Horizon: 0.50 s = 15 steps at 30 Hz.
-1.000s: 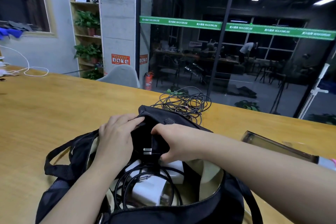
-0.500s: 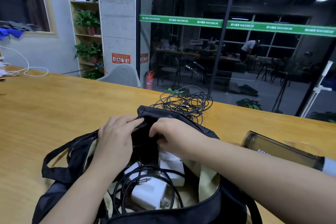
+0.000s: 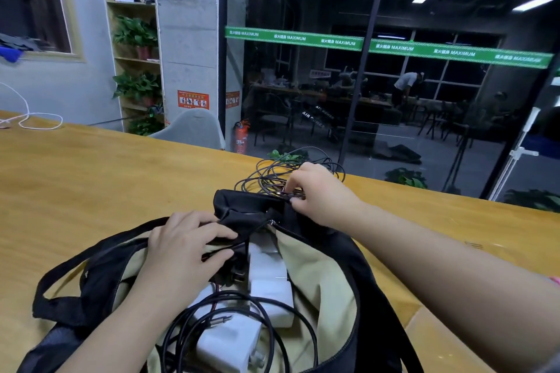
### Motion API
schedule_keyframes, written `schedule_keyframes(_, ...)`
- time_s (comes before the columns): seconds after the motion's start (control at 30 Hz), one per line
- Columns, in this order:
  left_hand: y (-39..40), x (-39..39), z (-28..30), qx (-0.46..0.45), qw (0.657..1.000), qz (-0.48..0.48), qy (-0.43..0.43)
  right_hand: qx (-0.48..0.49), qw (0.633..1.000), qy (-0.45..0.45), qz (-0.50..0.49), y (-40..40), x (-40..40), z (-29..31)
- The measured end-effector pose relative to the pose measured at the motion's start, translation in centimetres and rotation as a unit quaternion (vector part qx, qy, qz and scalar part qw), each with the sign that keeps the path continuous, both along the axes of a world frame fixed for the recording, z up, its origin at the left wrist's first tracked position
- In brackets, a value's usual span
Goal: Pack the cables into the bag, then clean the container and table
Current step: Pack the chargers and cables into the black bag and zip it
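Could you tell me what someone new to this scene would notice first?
Most striking is the open black bag at the near edge of the wooden table, white chargers and black cable inside. The left hand holds its rim, while the right hand pinches the tangled cables just behind it.

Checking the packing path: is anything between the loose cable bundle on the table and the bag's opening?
Only the bag's raised far rim: the cable bundle lies just behind it, so it must be lifted over. The right hand already pinches the bundle, the left hand holds the rim, and the opening looks open, with chargers and cables inside.
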<state>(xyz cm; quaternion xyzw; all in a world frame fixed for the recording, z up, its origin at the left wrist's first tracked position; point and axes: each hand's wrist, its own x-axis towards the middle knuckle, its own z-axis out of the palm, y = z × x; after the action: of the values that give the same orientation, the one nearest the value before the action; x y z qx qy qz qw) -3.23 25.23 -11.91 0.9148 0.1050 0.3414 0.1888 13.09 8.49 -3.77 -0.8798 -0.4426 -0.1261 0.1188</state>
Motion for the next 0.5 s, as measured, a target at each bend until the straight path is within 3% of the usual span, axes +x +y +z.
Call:
schedule_keyframes(0.2,-0.3,0.0,0.2,0.008,1.000,0.009,0.006,0.027,0.992,0.057,-0.112,0.7,4.9,0.6)
schedule_keyframes(0.5,0.2,0.4,-0.3,0.052,0.999,0.000,-0.005,-0.049,0.978,0.132,-0.154,3.0,9.6,-0.6)
